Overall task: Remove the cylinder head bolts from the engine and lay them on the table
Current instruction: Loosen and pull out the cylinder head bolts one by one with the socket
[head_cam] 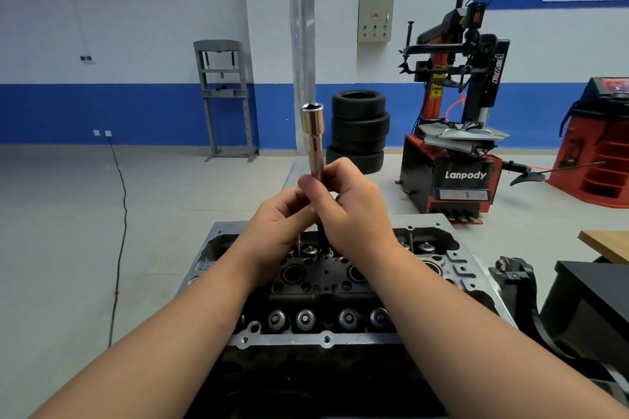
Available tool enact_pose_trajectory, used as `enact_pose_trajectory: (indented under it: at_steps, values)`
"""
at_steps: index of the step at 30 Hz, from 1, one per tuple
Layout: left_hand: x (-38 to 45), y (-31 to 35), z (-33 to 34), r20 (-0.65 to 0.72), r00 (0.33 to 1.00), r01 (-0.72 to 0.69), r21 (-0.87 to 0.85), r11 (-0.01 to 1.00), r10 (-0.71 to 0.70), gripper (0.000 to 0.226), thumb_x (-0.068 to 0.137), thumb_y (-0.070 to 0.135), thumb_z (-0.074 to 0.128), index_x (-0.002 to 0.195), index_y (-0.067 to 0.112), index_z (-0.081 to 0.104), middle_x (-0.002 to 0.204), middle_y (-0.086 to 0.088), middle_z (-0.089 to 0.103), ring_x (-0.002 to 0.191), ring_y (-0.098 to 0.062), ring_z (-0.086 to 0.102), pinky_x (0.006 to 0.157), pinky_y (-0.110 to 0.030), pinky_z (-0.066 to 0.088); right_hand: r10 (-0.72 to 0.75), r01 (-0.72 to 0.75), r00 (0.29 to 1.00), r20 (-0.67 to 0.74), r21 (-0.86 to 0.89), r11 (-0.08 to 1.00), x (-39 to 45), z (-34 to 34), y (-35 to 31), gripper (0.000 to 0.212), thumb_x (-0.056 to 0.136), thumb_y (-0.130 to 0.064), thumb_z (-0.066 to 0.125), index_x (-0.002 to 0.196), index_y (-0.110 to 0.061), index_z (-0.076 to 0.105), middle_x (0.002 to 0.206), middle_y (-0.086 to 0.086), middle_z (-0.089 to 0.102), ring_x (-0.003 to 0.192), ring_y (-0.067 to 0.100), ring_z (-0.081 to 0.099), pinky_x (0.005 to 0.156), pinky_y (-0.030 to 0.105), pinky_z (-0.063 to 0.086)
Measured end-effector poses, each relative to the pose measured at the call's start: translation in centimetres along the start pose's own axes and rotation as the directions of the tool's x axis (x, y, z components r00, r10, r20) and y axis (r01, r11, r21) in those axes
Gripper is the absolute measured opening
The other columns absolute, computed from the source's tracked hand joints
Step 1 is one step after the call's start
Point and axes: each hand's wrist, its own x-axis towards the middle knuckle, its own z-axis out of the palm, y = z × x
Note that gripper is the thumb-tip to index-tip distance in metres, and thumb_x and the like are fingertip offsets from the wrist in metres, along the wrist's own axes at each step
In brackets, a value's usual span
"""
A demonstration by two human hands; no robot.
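A long shiny deep socket (313,138) stands upright above the engine, its open end up. My left hand (279,224) and my right hand (354,201) both grip its lower end, fingers curled round it. A dark shaft runs down from under my hands toward the cylinder head (326,338); what it is cannot be told. The cylinder head lies open below my forearms, with valve springs and round bores showing. No loose bolt is in view.
A wooden table corner (609,243) and a dark box (592,303) stand at the right, with black straps (517,279) beside the engine. Beyond are stacked tyres (359,129), a tyre changer (452,153), a grey press frame (226,99) and a floor cable (119,248).
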Motion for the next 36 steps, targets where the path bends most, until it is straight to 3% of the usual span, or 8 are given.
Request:
enact_pose_trajectory:
  at_steps: [4, 8, 11, 17, 19, 24, 31, 36]
  values:
    - [-0.01, -0.19, -0.34, 0.001, 0.999, 0.033, -0.013, 0.999, -0.033, 0.039, 0.097, 0.052, 0.058, 0.124, 0.028, 0.074, 0.124, -0.005, 0.075, 0.124, -0.031, 0.065, 0.112, -0.059, 0.045, -0.038, 0.039, 0.998, 0.058, -0.015, 0.999, -0.16, 0.03, -0.27, 0.024, 0.102, -0.031, 0.05, 0.106, -0.015, 0.067, 0.092, -0.001, 0.072, 0.085, 0.013, 0.066, 0.076, 0.043, 0.054]
    - [0.15, 0.09, 0.12, -0.011, 1.0, -0.016, 0.053, 0.998, 0.017, 0.02, 0.093, 0.045, 0.07, 0.108, 0.033, 0.077, 0.105, 0.001, 0.078, 0.104, -0.017, 0.073, 0.085, -0.03, 0.058, -0.007, 0.004, 0.998, 0.062, 0.042, 0.999, -0.15, 0.01, -0.33, 0.011, 0.093, -0.04, 0.065, 0.1, -0.035, 0.058, 0.092, -0.011, 0.071, 0.089, 0.005, 0.067, 0.078, 0.029, 0.057]
    - [0.18, 0.07, 0.24, -0.001, 1.0, -0.028, 0.031, 0.999, 0.028, 0.02, 0.091, 0.042, 0.073, 0.11, 0.037, 0.077, 0.113, 0.0, 0.078, 0.107, -0.015, 0.074, 0.084, -0.022, 0.057, 0.007, -0.007, 1.0, 0.011, 0.03, 1.0, 0.01, -0.05, -0.06, 0.014, 0.092, -0.037, 0.069, 0.089, -0.035, 0.055, 0.083, -0.017, 0.067, 0.086, 0.0, 0.065, 0.071, 0.018, 0.052]
    - [0.1, -0.3, -0.29, 0.025, 0.999, 0.031, -0.01, 0.999, -0.03, 0.036, 0.099, 0.048, 0.056, 0.127, 0.031, 0.072, 0.127, -0.003, 0.074, 0.126, -0.028, 0.064, 0.113, -0.056, 0.044, -0.02, 0.016, 0.997, 0.07, 0.064, 0.998, -0.06, -0.1, -0.08, 0.026, 0.103, -0.033, 0.05, 0.107, -0.014, 0.067, 0.094, 0.002, 0.072, 0.088, 0.008, 0.065, 0.072, 0.022, 0.053]
    - [0.23, -0.24, -0.19, 0.007, 1.0, 0.018, 0.003, 1.0, -0.018, 0.03, 0.1, 0.042, 0.06, 0.122, 0.029, 0.074, 0.12, -0.004, 0.076, 0.119, -0.026, 0.068, 0.104, -0.049, 0.052, -0.016, 0.011, 0.996, 0.088, 0.063, 0.998, -0.09, -0.05, -0.22, 0.024, 0.102, -0.034, 0.05, 0.106, -0.017, 0.067, 0.092, 0.001, 0.071, 0.086, 0.01, 0.065, 0.074, 0.029, 0.054]
    - [0.27, 0.12, 0.37, 0.0, 1.0, -0.025, 0.028, 0.999, 0.025, 0.019, 0.096, 0.03, 0.073, 0.113, 0.035, 0.076, 0.114, 0.001, 0.078, 0.107, -0.014, 0.074, 0.084, -0.021, 0.057, 0.004, -0.005, 1.0, 0.03, 0.054, 0.999, 0.06, -0.09, 0.02, 0.013, 0.092, -0.037, 0.069, 0.091, -0.034, 0.056, 0.085, -0.015, 0.068, 0.087, 0.001, 0.065, 0.072, 0.018, 0.052]
    - [0.04, -0.31, -0.36, 0.032, 0.999, 0.014, -0.043, 0.999, -0.013, 0.044, 0.091, 0.055, 0.064, 0.127, 0.031, 0.072, 0.126, -0.009, 0.073, 0.124, -0.039, 0.062, 0.11, -0.061, 0.045, -0.014, 0.01, 0.997, 0.076, 0.061, 0.998, 0.06, -0.16, 0.08, 0.021, 0.102, -0.03, 0.052, 0.109, -0.019, 0.069, 0.092, -0.004, 0.072, 0.087, 0.006, 0.066, 0.073, 0.022, 0.054]
    - [0.21, 0.11, 0.31, 0.015, 1.0, -0.013, 0.015, 1.0, 0.013, 0.023, 0.096, 0.033, 0.072, 0.118, 0.031, 0.074, 0.112, -0.001, 0.078, 0.106, -0.016, 0.074, 0.084, -0.023, 0.058, 0.005, -0.007, 1.0, 0.029, 0.077, 0.997, 0.01, 0.02, -0.2, 0.014, 0.09, -0.036, 0.07, 0.094, -0.031, 0.058, 0.086, -0.014, 0.068, 0.087, 0.003, 0.066, 0.073, 0.02, 0.053]
